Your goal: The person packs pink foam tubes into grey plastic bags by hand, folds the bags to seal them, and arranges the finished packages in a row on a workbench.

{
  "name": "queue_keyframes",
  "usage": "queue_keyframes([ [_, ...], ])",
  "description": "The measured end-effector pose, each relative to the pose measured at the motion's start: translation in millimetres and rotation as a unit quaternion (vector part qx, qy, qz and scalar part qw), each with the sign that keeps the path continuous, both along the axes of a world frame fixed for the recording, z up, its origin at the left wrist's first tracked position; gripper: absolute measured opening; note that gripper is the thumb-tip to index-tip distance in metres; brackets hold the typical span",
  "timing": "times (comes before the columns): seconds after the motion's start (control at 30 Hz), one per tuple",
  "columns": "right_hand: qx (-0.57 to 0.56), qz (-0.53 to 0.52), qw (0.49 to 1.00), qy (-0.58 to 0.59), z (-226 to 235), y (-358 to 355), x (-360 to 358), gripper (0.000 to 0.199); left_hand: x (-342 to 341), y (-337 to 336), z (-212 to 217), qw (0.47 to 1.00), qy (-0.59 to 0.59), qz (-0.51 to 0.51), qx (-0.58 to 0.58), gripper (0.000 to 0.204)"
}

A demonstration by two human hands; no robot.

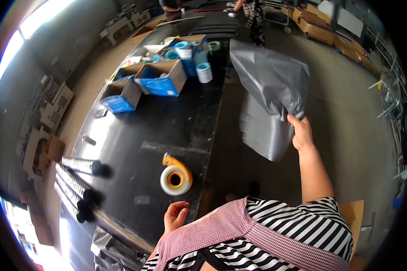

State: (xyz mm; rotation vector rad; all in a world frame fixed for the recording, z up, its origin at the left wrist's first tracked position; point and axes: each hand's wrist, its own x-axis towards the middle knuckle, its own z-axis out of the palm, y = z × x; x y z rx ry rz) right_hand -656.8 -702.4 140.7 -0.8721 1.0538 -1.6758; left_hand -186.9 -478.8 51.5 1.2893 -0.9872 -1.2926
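Note:
Out to the right, over the floor beside the table, my right hand (301,132) grips grey plastic bags (276,83). The thumb presses on their edge; the upper part billows and the lower part hangs as a layered sheaf. Close to the table's near right edge is my left hand (175,216), fingers loosely curled in, nothing visible in them. Just beyond it on the black table (167,128) lies a tape dispenser (176,177), orange-yellow with a roll of clear tape.
Blue-and-brown cardboard boxes (160,79) and rolls of tape (204,72) stand farther along the table. Black-and-white patterned rolls (74,187) lie at its left edge, above grey sheeting (115,250). Two people stand at the far end. Cartons (319,29) line the far right.

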Motion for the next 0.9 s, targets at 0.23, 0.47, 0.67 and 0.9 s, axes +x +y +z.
queue_keyframes([
  [0.23, 0.322, -0.116, 0.935, 0.092, -171, -41, -165, 0.035, -155, -175, 5, 0.992, -0.053, -0.112, 0.01, 0.028],
  [0.47, 0.366, -0.095, 0.918, -0.115, -212, -70, -226, 0.046, -255, -335, 21, 0.976, -0.059, -0.205, 0.034, 0.026],
  [0.67, 0.392, -0.156, 0.899, -0.119, -241, -148, -268, 0.046, -274, -471, 2, 0.969, -0.126, -0.212, 0.033, 0.024],
  [0.9, 0.392, -0.265, 0.868, -0.152, -241, -260, -333, 0.051, -339, -674, -51, 0.964, -0.112, -0.24, 0.023, 0.024],
])
